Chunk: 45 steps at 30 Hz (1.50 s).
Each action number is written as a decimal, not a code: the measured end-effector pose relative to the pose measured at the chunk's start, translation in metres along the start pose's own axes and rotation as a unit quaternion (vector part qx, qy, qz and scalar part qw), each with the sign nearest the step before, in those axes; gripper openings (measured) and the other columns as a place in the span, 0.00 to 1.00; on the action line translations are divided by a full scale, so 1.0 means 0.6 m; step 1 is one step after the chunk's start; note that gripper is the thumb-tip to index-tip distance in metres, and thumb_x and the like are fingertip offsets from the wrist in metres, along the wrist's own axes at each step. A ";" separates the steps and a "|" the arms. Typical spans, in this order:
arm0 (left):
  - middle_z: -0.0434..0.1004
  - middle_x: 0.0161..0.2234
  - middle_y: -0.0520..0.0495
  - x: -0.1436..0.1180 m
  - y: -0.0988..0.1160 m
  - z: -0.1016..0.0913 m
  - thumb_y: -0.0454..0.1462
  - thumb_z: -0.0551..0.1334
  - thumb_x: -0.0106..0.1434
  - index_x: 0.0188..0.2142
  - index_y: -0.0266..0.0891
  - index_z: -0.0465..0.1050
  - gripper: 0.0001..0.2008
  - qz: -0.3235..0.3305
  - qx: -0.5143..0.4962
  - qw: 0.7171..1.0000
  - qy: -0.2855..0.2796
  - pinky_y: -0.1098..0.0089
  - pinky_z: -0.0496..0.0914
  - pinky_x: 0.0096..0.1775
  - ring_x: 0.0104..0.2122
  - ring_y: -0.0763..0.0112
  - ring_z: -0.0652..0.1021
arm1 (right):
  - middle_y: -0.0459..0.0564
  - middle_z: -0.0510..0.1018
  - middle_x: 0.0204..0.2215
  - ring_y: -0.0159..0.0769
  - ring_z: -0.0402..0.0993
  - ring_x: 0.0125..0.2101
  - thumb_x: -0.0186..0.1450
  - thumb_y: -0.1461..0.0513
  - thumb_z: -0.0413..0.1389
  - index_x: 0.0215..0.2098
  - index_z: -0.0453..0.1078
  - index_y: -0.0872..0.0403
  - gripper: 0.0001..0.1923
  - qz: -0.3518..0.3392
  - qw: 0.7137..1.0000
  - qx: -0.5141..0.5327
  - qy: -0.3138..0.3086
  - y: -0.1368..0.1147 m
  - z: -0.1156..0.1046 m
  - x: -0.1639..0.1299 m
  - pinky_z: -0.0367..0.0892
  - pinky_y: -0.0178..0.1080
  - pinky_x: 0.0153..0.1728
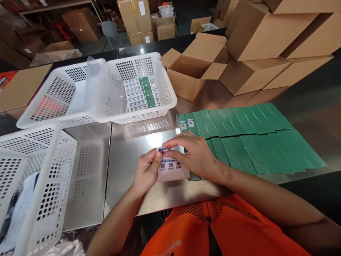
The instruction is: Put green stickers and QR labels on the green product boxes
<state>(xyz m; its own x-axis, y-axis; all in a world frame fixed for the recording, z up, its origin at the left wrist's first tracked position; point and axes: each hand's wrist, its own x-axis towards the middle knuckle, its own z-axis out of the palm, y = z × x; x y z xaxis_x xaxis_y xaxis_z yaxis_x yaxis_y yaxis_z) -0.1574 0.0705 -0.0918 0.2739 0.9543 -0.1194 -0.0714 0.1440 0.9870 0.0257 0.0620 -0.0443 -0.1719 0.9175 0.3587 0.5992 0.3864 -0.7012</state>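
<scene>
A sheet of white stickers (174,174) printed with square codes and blue strips is in front of me, above the metal tabletop. My left hand (147,168) is closed on its left edge, thumb on top. My right hand (199,154) reaches over the sheet from the right, thumb and forefinger pinched at a sticker near the top corner. Just beyond and right of that hand, flat green boxes (255,142) lie overlapping in two rows. Two at the left end of the far row carry a white sticker (190,123). My right hand partly covers the near row's left end.
A white perforated basket (170,94) at the back holds sticker sheets and green boxes. More white baskets (23,122) (50,177) stand to the left. An open carton (183,83) and stacked cartons (255,39) line the far right side.
</scene>
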 end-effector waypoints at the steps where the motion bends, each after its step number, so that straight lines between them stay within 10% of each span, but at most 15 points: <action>1: 0.74 0.24 0.48 0.002 -0.001 0.001 0.57 0.67 0.58 0.29 0.38 0.81 0.23 -0.005 -0.027 1.000 -0.009 0.70 0.63 0.28 0.25 0.69 0.70 | 0.43 0.84 0.34 0.37 0.78 0.38 0.68 0.61 0.59 0.39 0.77 0.47 0.04 -0.021 1.000 -0.014 0.015 0.005 0.003 -0.003 0.67 0.42 0.46; 9: 0.68 0.18 0.54 0.013 0.013 0.011 0.48 0.75 0.50 0.23 0.37 0.76 0.17 -0.114 -0.155 0.981 -0.001 0.74 0.60 0.22 0.19 0.76 0.65 | 0.42 0.83 0.42 0.39 0.74 0.47 0.69 0.67 0.53 0.35 0.75 0.45 0.12 -0.211 0.974 -0.070 0.046 0.008 -0.001 -0.033 0.67 0.45 0.47; 13: 0.71 0.17 0.54 0.015 0.022 0.010 0.48 0.76 0.46 0.25 0.36 0.77 0.18 -0.135 -0.141 0.979 0.054 0.75 0.63 0.21 0.18 0.75 0.69 | 0.45 0.81 0.34 0.36 0.77 0.38 0.68 0.60 0.58 0.34 0.73 0.48 0.04 -0.006 0.991 0.118 0.068 0.041 -0.076 -0.006 0.72 0.43 0.43; 18: 0.75 0.19 0.52 0.021 0.018 0.008 0.48 0.76 0.45 0.26 0.36 0.77 0.19 -0.136 -0.130 0.980 0.071 0.74 0.66 0.22 0.19 0.72 0.73 | 0.40 0.73 0.21 0.31 0.71 0.23 0.56 0.62 0.68 0.38 0.68 0.51 0.16 0.324 0.928 0.184 -0.024 0.155 -0.157 0.054 0.69 0.35 0.27; 23: 0.75 0.18 0.52 0.032 0.019 0.011 0.49 0.78 0.42 0.25 0.36 0.77 0.21 -0.142 -0.136 0.978 0.070 0.72 0.67 0.23 0.21 0.67 0.77 | 0.37 0.73 0.20 0.30 0.72 0.21 0.49 0.67 0.72 0.48 0.60 0.50 0.34 0.411 0.893 0.170 -0.074 0.203 -0.160 0.081 0.68 0.31 0.23; 38: 0.82 0.25 0.48 0.022 0.033 0.006 0.43 0.81 0.37 0.28 0.34 0.79 0.21 -0.109 -0.154 0.970 0.156 0.75 0.74 0.26 0.23 0.69 0.80 | 0.39 0.67 0.22 0.36 0.71 0.29 0.45 0.63 0.74 0.35 0.65 0.51 0.26 0.379 0.923 0.055 0.030 0.216 -0.181 0.069 0.66 0.36 0.30; 42: 0.82 0.24 0.50 -0.033 0.057 0.025 0.46 0.81 0.35 0.28 0.35 0.78 0.24 -0.079 -0.148 0.959 0.229 0.75 0.73 0.24 0.21 0.70 0.78 | 0.38 0.67 0.24 0.32 0.69 0.27 0.62 0.53 0.63 0.42 0.62 0.49 0.17 0.274 0.941 0.160 0.117 0.141 -0.189 -0.012 0.66 0.35 0.30; 45: 0.78 0.22 0.51 -0.077 0.066 0.070 0.50 0.78 0.45 0.35 0.36 0.79 0.25 -0.059 -0.107 0.966 0.226 0.76 0.69 0.21 0.17 0.74 0.74 | 0.46 0.76 0.38 0.36 0.75 0.38 0.55 0.52 0.70 0.45 0.66 0.49 0.25 0.111 0.957 0.266 0.024 0.057 -0.160 -0.084 0.72 0.40 0.40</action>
<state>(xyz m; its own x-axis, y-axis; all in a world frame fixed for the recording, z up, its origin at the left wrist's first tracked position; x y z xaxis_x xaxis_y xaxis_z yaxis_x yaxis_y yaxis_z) -0.1328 0.0212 -0.0427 -0.1518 0.9378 -0.3121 -0.2744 0.2633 0.9249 0.1299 0.0201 -0.0274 -0.0436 0.9822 0.1826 0.1308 0.1868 -0.9737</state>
